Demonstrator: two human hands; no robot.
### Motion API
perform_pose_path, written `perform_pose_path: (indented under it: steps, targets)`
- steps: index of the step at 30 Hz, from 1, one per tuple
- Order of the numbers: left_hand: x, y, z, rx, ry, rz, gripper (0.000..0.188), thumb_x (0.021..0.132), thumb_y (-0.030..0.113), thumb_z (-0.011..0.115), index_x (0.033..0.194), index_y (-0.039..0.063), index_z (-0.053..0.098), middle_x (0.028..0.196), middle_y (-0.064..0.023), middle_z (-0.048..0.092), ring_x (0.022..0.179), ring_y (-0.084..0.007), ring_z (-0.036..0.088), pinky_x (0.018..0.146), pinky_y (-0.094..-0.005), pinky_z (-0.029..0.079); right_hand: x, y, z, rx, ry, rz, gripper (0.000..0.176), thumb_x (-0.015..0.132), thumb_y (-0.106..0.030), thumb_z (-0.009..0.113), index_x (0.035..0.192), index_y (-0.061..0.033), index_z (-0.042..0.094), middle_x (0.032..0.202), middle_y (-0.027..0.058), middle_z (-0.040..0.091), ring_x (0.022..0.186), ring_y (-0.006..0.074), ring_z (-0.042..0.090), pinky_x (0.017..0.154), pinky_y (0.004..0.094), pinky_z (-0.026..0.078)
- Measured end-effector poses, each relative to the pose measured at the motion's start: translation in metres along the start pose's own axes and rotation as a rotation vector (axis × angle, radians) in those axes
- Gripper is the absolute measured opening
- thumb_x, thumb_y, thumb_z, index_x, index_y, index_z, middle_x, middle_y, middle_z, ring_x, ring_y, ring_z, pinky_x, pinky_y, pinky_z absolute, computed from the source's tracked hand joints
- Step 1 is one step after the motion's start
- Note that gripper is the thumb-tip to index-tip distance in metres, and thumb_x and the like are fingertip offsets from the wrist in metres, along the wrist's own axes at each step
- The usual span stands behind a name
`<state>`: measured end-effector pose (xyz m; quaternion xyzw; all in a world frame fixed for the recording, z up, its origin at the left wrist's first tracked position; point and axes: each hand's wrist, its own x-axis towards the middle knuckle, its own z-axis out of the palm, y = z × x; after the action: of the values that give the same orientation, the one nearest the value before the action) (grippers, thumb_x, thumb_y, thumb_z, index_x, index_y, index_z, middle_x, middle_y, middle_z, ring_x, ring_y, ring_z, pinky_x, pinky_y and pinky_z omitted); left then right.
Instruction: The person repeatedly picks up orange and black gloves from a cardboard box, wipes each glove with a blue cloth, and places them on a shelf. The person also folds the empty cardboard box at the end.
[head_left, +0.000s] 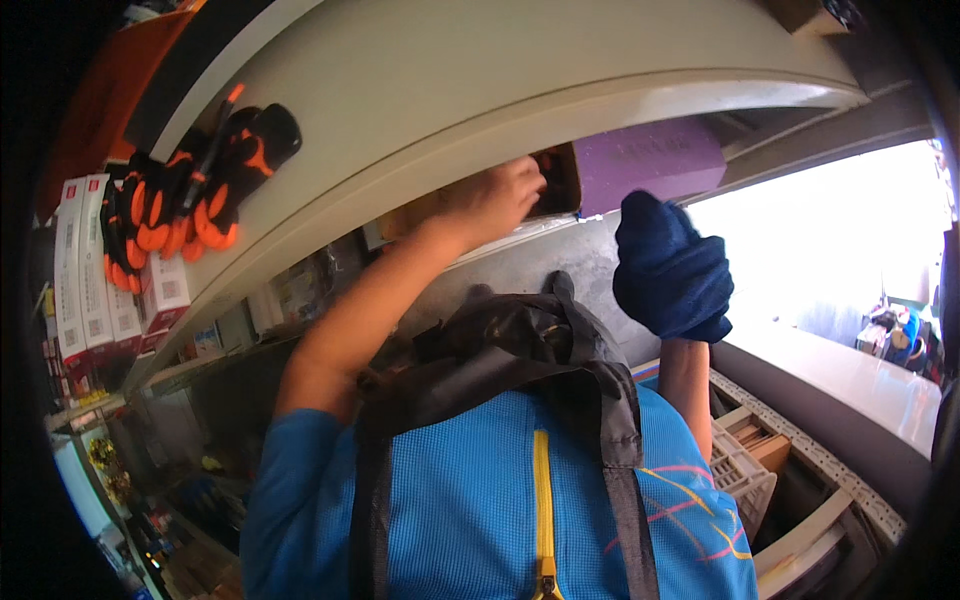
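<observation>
My left hand is at an uncovered box below the edge of a pale shelf; its fingers are blurred and partly bent, and what they may touch is hidden. Just right of it lies a purple cardboard box, its near side dark inside. My right hand is raised on the right, wrapped in or gripping a dark blue cloth, which hides the fingers. On the shelf at the left lies a pile of black and orange hand tools, perhaps pliers, beside white and red boxes.
Lower shelves with packaged goods run down the left. A white plastic crate and a perforated metal rail stand at the lower right, by a white-topped counter. A black bag hangs at my chest.
</observation>
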<state>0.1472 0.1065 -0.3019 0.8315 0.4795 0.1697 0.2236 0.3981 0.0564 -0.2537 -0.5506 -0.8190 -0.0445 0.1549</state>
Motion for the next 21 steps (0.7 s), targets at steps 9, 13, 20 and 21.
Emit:
perform_pose_path:
  steps: [9, 13, 20, 21]
  targets:
    - [0.048, -0.057, 0.055, 0.418, -0.292, 0.009, 0.044, 0.082, 0.005, 0.046, 0.123, 0.016, 0.056, 0.134, -0.01, 0.045, 0.122, -0.0313, 0.044, 0.099, -0.0429, 0.042, -0.055, 0.014, 0.037, 0.227, -0.012, 0.194, 0.015, 0.081, -0.025, 0.058, 0.092, -0.0162, 0.061, 0.082, 0.0044, 0.061, 0.067, 0.0268, 0.058, 0.056, 0.0372, 0.049]
    - [0.054, -0.065, 0.054, 0.469, -0.371, -0.055, 0.039, 0.082, 0.005, 0.045, 0.117, 0.016, 0.06, 0.128, -0.0151, 0.049, 0.118, -0.0315, 0.048, 0.095, -0.0414, 0.043, -0.062, 0.014, 0.045, 0.161, -0.168, 0.114, 0.016, 0.081, -0.026, 0.057, 0.091, -0.0152, 0.061, 0.081, 0.0079, 0.06, 0.069, 0.0261, 0.058, 0.055, 0.038, 0.048]
    - [0.05, -0.059, 0.022, 0.522, -0.311, -0.006, 0.025, 0.08, 0.014, 0.06, 0.104, 0.011, 0.059, 0.105, -0.0156, 0.06, 0.099, -0.0365, 0.057, 0.079, -0.0428, 0.049, -0.05, 0.012, 0.033, 0.08, 0.016, -0.059, 0.006, 0.076, -0.018, 0.057, 0.077, -0.0138, 0.053, 0.072, 0.0068, 0.047, 0.065, 0.0241, 0.051, 0.053, 0.0366, 0.043]
    - [0.042, -0.053, 0.012, 0.347, -0.262, -0.079, 0.025, 0.079, 0.014, 0.062, 0.104, 0.009, 0.058, 0.102, -0.0158, 0.061, 0.094, -0.0378, 0.059, 0.077, -0.043, 0.049, -0.05, 0.011, 0.028, 0.115, -0.019, -0.038, 0.005, 0.076, -0.018, 0.057, 0.078, -0.0141, 0.054, 0.074, 0.0067, 0.048, 0.066, 0.0247, 0.051, 0.055, 0.037, 0.043]
